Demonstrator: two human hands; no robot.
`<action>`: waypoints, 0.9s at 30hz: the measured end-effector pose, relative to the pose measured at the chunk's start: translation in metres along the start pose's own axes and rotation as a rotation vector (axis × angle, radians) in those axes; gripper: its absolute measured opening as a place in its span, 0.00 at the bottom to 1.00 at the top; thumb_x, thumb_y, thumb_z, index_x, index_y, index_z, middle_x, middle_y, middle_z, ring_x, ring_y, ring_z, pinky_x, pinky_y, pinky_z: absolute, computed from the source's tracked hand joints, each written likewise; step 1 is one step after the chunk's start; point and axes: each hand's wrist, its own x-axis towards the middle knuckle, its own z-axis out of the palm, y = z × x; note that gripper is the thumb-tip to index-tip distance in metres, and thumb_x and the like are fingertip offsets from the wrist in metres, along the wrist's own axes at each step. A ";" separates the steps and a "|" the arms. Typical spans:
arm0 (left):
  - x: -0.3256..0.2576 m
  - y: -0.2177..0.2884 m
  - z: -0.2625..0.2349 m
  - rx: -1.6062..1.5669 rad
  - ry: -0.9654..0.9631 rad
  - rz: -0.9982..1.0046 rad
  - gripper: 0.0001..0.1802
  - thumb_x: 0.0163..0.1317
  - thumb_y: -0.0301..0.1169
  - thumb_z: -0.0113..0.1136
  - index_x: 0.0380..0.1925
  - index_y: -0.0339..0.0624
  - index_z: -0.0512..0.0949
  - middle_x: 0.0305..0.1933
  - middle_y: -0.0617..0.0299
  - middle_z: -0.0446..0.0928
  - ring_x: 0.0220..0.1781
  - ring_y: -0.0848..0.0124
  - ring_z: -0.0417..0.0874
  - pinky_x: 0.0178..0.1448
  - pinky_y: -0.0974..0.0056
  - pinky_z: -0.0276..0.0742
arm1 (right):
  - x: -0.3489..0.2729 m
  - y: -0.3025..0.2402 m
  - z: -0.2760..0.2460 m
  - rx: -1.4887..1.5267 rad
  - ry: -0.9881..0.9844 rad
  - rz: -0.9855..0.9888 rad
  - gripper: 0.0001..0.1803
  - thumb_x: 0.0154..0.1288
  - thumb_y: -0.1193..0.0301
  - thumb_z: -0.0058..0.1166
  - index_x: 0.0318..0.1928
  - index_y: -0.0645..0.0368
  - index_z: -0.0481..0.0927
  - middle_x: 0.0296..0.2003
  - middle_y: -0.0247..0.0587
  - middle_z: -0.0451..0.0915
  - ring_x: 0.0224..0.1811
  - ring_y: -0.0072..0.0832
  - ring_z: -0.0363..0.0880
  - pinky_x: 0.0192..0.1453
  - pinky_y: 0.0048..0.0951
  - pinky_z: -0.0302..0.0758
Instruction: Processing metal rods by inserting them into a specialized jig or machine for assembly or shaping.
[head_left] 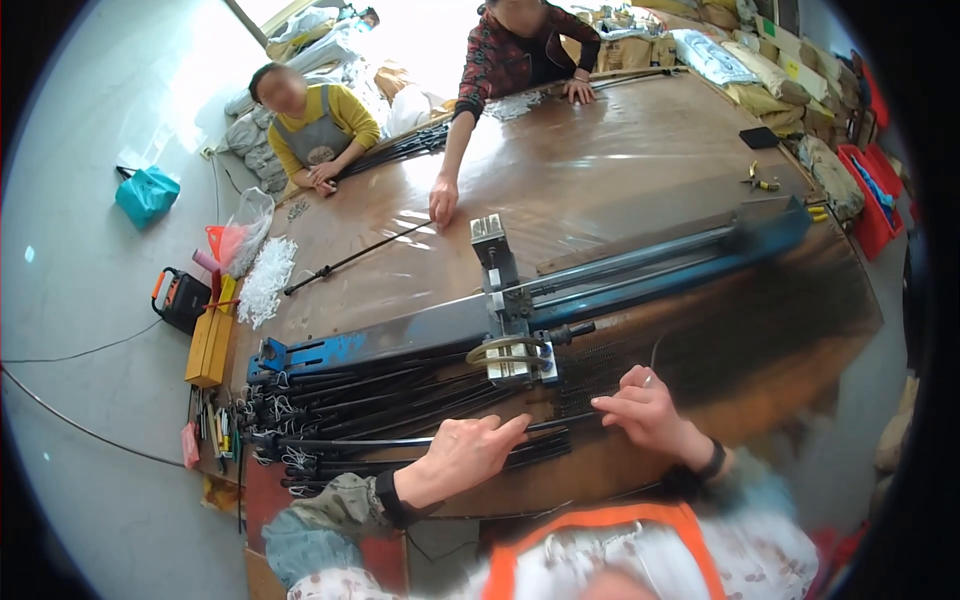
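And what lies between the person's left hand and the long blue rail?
In the head view, a spread of black rods lies between the left hand and the blue rail.

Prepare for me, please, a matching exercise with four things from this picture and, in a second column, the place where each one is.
Things
1. bundle of black rods
2. teal bag
3. pliers with yellow handles
4. larger heap of white pieces

Places
A. on the floor, at the left
B. on the right part of the table, beyond the blue rail
C. at the left side of the table
D. on the near side of the blue rail, by the left hand

Right pairs: 1-D, 2-A, 3-B, 4-C
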 end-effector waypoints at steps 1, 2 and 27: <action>0.003 0.002 -0.002 -0.014 -0.056 -0.024 0.13 0.69 0.38 0.57 0.51 0.49 0.78 0.23 0.56 0.79 0.24 0.56 0.83 0.22 0.55 0.77 | -0.002 0.001 -0.004 -0.001 0.002 0.009 0.09 0.57 0.70 0.67 0.40 0.55 0.87 0.25 0.35 0.78 0.29 0.34 0.72 0.37 0.34 0.70; 0.008 0.004 -0.002 -0.018 -0.069 -0.010 0.13 0.69 0.38 0.57 0.51 0.49 0.78 0.23 0.56 0.79 0.24 0.56 0.83 0.22 0.55 0.77 | -0.008 0.001 -0.007 -0.007 0.034 0.025 0.09 0.57 0.70 0.67 0.39 0.55 0.87 0.26 0.34 0.79 0.31 0.35 0.73 0.38 0.34 0.71; 0.106 0.072 -0.037 -0.213 -0.318 -0.016 0.09 0.71 0.36 0.54 0.44 0.45 0.78 0.31 0.49 0.82 0.33 0.48 0.84 0.34 0.49 0.79 | -0.016 0.017 -0.093 -0.472 -0.095 -0.196 0.24 0.59 0.78 0.57 0.59 0.58 0.79 0.26 0.38 0.76 0.30 0.29 0.80 0.30 0.28 0.78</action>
